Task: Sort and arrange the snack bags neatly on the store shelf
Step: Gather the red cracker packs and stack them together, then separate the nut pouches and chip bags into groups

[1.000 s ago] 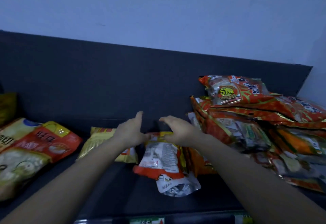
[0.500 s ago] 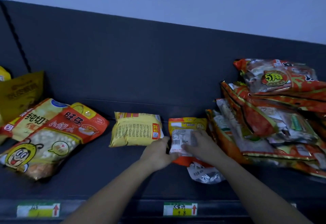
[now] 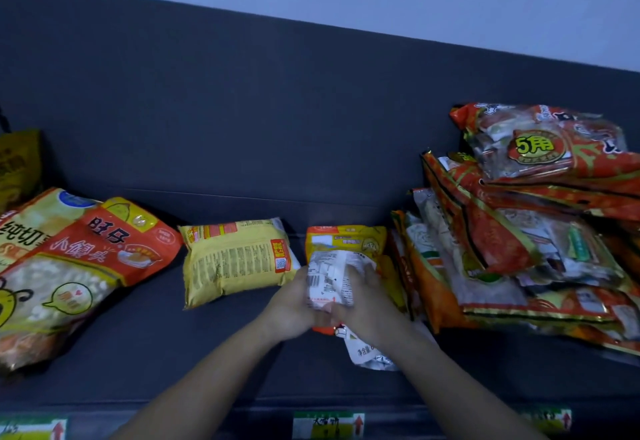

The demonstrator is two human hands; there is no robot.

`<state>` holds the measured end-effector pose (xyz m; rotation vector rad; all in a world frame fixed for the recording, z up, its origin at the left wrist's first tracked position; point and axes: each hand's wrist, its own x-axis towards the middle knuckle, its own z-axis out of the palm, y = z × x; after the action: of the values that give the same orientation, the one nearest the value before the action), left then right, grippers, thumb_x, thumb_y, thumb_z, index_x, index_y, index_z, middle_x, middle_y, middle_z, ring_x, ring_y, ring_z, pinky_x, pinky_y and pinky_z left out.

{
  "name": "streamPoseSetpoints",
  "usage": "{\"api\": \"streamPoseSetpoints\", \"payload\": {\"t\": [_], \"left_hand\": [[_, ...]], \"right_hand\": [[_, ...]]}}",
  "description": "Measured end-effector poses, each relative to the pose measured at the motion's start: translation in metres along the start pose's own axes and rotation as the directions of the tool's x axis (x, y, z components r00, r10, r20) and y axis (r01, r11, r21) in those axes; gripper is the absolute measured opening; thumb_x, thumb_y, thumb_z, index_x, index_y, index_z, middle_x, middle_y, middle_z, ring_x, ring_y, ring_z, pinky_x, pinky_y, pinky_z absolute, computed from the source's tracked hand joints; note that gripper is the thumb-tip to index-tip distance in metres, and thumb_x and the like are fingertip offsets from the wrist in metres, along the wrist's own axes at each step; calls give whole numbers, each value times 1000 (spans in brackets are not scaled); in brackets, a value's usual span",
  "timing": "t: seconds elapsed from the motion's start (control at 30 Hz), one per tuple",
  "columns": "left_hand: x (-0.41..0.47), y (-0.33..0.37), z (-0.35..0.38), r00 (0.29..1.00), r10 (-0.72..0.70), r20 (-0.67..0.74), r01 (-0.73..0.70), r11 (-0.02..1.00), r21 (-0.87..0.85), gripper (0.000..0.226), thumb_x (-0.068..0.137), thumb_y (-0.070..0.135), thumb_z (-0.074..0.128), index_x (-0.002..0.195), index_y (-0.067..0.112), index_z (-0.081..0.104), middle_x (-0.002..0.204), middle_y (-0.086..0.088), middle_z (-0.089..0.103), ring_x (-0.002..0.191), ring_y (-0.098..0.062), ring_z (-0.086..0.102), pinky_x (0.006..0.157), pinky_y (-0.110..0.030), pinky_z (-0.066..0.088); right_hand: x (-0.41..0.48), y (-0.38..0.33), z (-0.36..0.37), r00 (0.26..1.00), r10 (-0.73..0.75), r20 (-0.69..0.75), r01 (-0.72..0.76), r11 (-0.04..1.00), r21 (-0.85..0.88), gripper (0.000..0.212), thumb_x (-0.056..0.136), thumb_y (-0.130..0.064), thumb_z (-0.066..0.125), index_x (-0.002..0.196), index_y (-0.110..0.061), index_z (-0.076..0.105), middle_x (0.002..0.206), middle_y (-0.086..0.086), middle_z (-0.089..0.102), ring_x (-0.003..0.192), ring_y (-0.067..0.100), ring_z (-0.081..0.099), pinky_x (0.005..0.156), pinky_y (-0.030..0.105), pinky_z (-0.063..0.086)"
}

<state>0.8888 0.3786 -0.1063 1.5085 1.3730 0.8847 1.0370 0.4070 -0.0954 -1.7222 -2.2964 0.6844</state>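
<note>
Head view, left hand (image 3: pixel 293 308) and right hand (image 3: pixel 367 309) gripping snack bag (image 3: pixel 329 275), its middle covered

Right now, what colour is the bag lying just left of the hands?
Yellow bag, with a small red patch; head view shows it.

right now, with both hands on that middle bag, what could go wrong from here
1. The orange bag pile beside the right hand is stacked unevenly; a nudge could slide its top bags down.
2. A silvery bag lies under the white-backed bag that the right hand and left hand grip, poking toward the shelf front; lifting may drag it off.
</note>
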Motion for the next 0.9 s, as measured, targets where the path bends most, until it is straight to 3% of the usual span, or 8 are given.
{"api": "streamPoseSetpoints", "payload": {"t": [0.07,0.13,0.33,0.5,0.63,0.7,0.8,0.9], "left_hand": [[-6,-5,-11,999,-31,-27,31,1000,1,68,54,20,84,112,29,50,99,13,70,94,-3,66,88,-32,54],[-13,-11,-23,998,-54,-45,56,998,41,84,46,32,84,121,28,45,105,9,68,98,-9,65,90,-38,53],[-35,-20,-56,991,-119,-63,127,978,164,80,54,28,85,120,28,39,104,10,64,97,-11,63,88,-32,51],[-55,-34,-74,987,-128,-93,145,969,199,93,44,51,76,123,30,32,107,13,61,98,-9,61,87,-31,51],[-59,-42,-84,983,-136,-125,168,939,300,103,51,52,75,138,32,25,120,4,55,107,-16,56,90,-35,49],[-57,-39,-82,982,-159,-104,186,916,355,111,61,47,78,149,27,12,130,-4,46,116,-22,50,94,-34,45],[-50,-33,-71,980,-189,-64,198,881,429,108,77,40,73,151,20,-4,139,-11,33,125,-27,43,97,-31,41],[-43,-27,-53,983,-178,-39,176,874,453,106,80,41,69,151,18,-7,142,-12,29,127,-29,43,98,-32,42]], "right_hand": [[-2,-9,6,999,-37,-31,38,999,22,75,87,-39,60,147,-17,21,156,13,2,143,30,8,115,39,22],[-8,-22,13,999,-32,-11,33,998,62,73,91,-37,56,149,-19,15,157,10,-7,145,28,1,115,37,19],[-14,-55,32,997,-64,44,57,987,150,73,93,-33,56,150,-19,12,158,8,-13,146,24,-7,115,32,14],[-11,-79,46,992,-116,57,108,985,138,74,91,-31,59,150,-21,14,158,5,-9,146,21,-7,115,31,13],[-11,-88,52,988,-132,81,118,980,157,76,91,-33,58,151,-24,11,158,4,-9,146,19,-6,115,31,12],[-14,-87,52,990,-112,86,97,982,163,76,92,-35,56,151,-24,10,158,4,-9,146,19,-4,116,32,11],[-18,-81,49,995,-60,80,56,997,56,74,94,-36,51,151,-23,7,159,6,-6,146,21,3,115,32,14],[-18,-73,40,997,2,72,-1,1000,-19,71,95,-33,49,151,-22,7,158,10,-6,146,23,6,112,29,20]]}}
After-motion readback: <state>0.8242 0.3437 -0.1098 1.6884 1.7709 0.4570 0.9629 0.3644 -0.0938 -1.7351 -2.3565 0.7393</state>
